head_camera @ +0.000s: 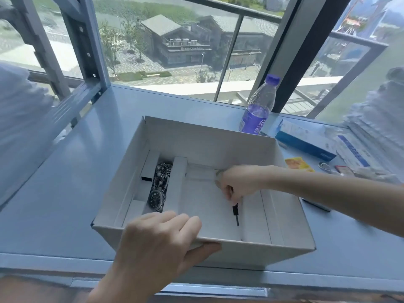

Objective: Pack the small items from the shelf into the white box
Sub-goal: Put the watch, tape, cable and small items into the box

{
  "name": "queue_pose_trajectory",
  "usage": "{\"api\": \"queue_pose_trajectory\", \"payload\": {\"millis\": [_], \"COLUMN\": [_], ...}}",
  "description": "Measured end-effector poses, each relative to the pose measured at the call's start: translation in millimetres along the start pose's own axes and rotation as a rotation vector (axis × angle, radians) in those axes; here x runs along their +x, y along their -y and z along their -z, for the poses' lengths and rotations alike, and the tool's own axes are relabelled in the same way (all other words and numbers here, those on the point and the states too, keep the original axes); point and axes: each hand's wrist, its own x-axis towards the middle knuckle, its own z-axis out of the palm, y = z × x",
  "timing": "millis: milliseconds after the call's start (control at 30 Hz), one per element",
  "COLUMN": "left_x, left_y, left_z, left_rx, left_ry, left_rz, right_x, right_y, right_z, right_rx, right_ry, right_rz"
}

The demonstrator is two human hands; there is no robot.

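Two hands are at the white box (pixel 290 248) on the blue shelf (pixel 65 182). The left hand (pixel 159 239) clamps the near wall, fingers inside and thumb outside, steadying it. The right hand (pixel 238 182) is down in the wide middle compartment, fingers pinched on a small black tool (pixel 235 212) whose tip hangs just above or on the floor; which, I cannot tell. A watch (pixel 156 199) and a beaded piece (pixel 162 174) already lie in the narrow left slot. So the step in hand looks like setting this item down. Next, I judge, the fingers must release and lift clear, then reach right to the shelf, where a yellow packet (pixel 298 164), a blue carton (pixel 306 145) and other small things wait beside a water bottle (pixel 258 108).
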Motion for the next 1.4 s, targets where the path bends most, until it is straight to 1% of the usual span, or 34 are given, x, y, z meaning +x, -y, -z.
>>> {"api": "queue_pose_trajectory", "payload": {"millis": [67,133,333,400,467,533,667,733,800,867,933,1000,1067,1133,1200,1267,1333,1400], "left_x": [1,1,2,3,4,6,12,16,22,29,31,31,32,33,34,38,47,66], "left_y": [0,0,0,-1,-4,-6,-17,-28,-40,-52,-61,-67,-73,-76,-76,-64,-39,-7], "left_z": [-1,-1,2,3,4,5,2,-2,-6,-9,-12,-14,-14,-12,-8,-1,4,0], "left_rx": [0.012,0.017,0.023,0.018,0.008,-0.011,-0.036,-0.040,-0.049,-0.054,-0.048,-0.036,-0.013,0.002,-0.010,-0.103,-0.192,-0.116], "left_ry": [-0.014,-0.023,0.008,0.025,0.052,0.077,0.115,0.105,0.092,0.088,0.084,0.065,0.063,0.113,0.200,0.286,0.281,0.239], "left_rz": [0.002,0.005,0.017,0.023,0.021,0.012,0.012,0.010,0.010,0.012,0.022,0.038,0.062,0.103,0.139,0.151,0.163,0.175], "right_x": [0,0,1,-3,-14,-33,-80,-96,-96,-81,-58,-32,-10,6,19,28,34,36], "right_y": [-2,-2,3,3,2,-5,-43,-71,-99,-130,-161,-190,-211,-225,-235,-243,-249,-252], "right_z": [-4,-8,-8,-5,3,14,32,30,20,7,-9,-24,-36,-44,-49,-51,-52,-54], "right_rx": [-0.089,-0.114,-0.095,-0.080,-0.034,0.043,0.218,0.274,0.285,0.340,0.402,0.409,0.405,0.404,0.382,0.346,0.310,0.301], "right_ry": [-0.031,-0.032,0.035,0.011,-0.050,-0.192,-0.683,-0.883,-0.978,-0.994,-0.972,-0.905,-0.841,-0.793,-0.764,-0.747,-0.738,-0.746], "right_rz": [-0.004,-0.011,0.037,0.050,0.071,0.102,0.136,0.098,-0.013,-0.154,-0.296,-0.402,-0.469,-0.505,-0.508,-0.491,-0.478,-0.475]}}
